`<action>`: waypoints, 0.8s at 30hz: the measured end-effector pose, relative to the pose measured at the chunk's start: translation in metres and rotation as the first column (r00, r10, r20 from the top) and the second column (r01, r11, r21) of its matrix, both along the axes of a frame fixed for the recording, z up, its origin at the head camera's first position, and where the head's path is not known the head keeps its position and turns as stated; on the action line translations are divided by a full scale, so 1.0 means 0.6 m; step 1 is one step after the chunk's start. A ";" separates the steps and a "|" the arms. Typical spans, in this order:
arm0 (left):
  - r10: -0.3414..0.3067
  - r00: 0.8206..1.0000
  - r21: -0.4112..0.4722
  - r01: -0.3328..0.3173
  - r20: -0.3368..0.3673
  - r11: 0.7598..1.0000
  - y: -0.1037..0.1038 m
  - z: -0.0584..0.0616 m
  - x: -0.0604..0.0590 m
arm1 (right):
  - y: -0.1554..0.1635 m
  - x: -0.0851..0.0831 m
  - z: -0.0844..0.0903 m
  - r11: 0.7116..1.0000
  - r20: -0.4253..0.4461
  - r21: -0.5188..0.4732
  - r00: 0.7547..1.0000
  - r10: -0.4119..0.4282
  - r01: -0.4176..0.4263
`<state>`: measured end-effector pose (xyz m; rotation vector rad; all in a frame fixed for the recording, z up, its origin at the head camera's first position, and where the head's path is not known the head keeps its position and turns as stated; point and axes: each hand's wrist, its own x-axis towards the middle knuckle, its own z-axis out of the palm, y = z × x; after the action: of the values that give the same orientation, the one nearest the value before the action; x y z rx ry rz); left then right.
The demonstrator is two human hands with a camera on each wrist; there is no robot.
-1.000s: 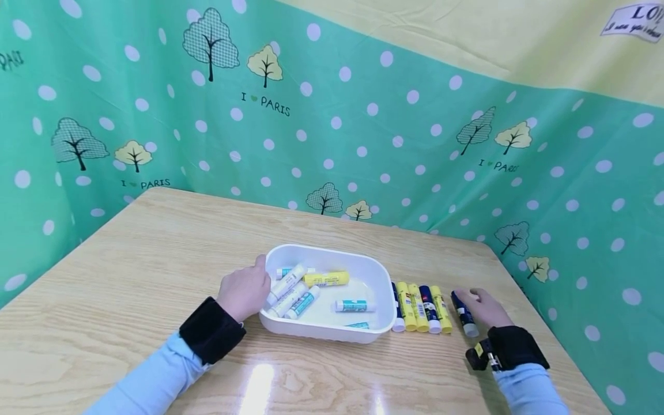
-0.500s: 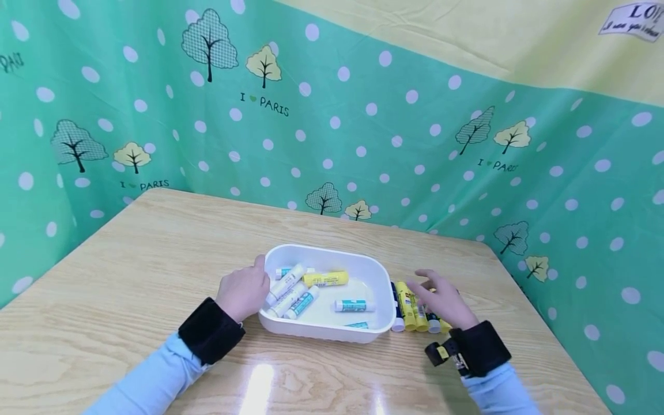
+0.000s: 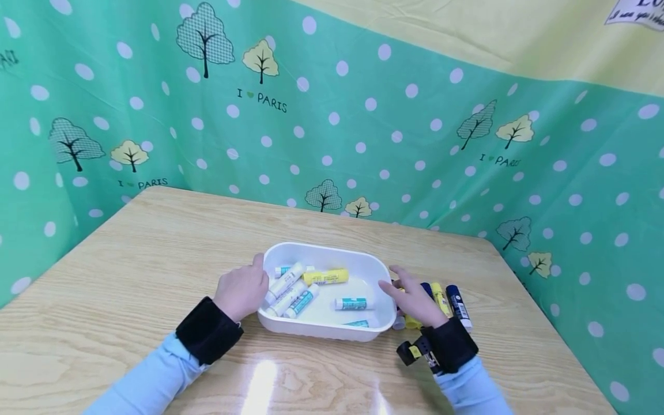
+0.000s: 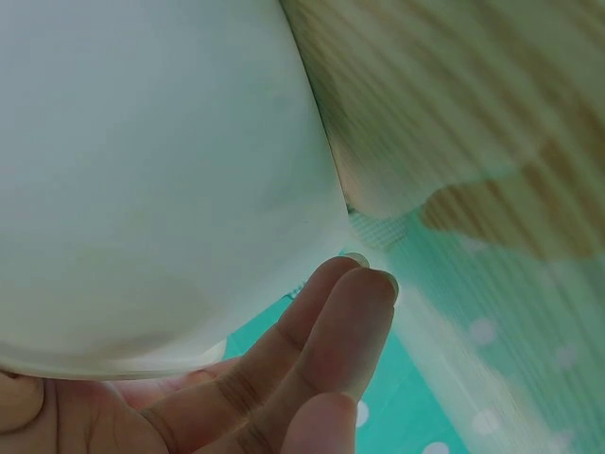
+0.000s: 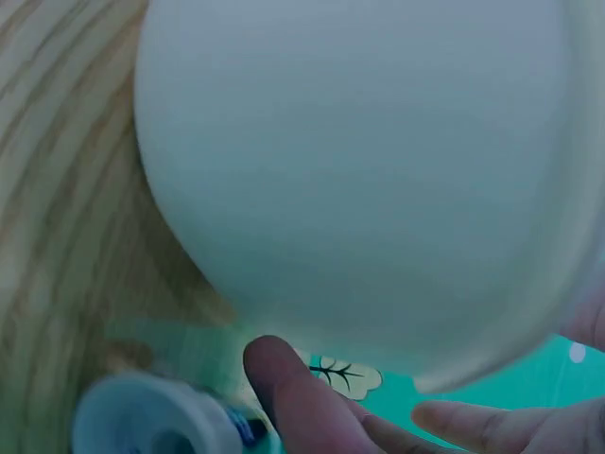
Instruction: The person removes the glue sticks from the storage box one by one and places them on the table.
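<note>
A white plastic box [image 3: 321,331] stands on the table with several glue sticks inside. My left hand [image 3: 242,291] grips its left end, thumb at the rim and fingers along the outer wall [image 4: 161,189] in the left wrist view. At the other end is my right hand [image 3: 415,300], its fingers extended: the thumb reaches over the rim while the rest lie outside, close to the wall [image 5: 359,189] in the right wrist view. Inside lie a yellow glue stick [image 3: 325,276] and white ones with teal labels, such as the glue stick [image 3: 354,304] near the middle.
Right of the box, a row of yellow and dark blue glue sticks lies side by side, partly hidden by my right hand. A dark blue glue stick [image 3: 459,306] ends the row. The wooden table [image 3: 171,248] meets a green dotted curtain [image 3: 332,127] behind.
My right hand has let go of the dark blue glue stick at the row's right end and moved left to the box's rim. That stick now lies nearer the row. My left hand stays put.
</note>
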<state>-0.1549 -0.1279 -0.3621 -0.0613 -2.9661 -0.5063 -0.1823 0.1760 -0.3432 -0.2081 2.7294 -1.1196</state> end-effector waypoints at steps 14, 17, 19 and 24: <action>0.012 1.000 0.014 -0.012 0.020 1.000 0.002 0.004 0.003 | -0.021 0.003 -0.024 0.998 -0.050 0.059 0.998 0.036 -0.033; 0.012 1.000 0.016 -0.013 0.026 1.000 0.001 0.004 0.001 | -0.024 0.002 -0.024 0.995 -0.057 0.098 0.998 0.013 -0.008; 0.010 1.000 0.019 -0.010 0.027 1.000 0.000 0.002 -0.001 | -0.025 0.001 -0.025 0.995 -0.052 0.097 0.999 0.004 0.001; -0.002 1.000 0.012 0.002 0.004 1.000 0.000 -0.002 -0.003 | -0.023 -0.001 -0.032 0.997 -0.054 0.076 0.999 0.008 -0.004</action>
<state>-0.1565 -0.1281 -0.3631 -0.0615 -2.9673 -0.5248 -0.1832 0.1623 -0.3623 -0.2394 2.8108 -1.0213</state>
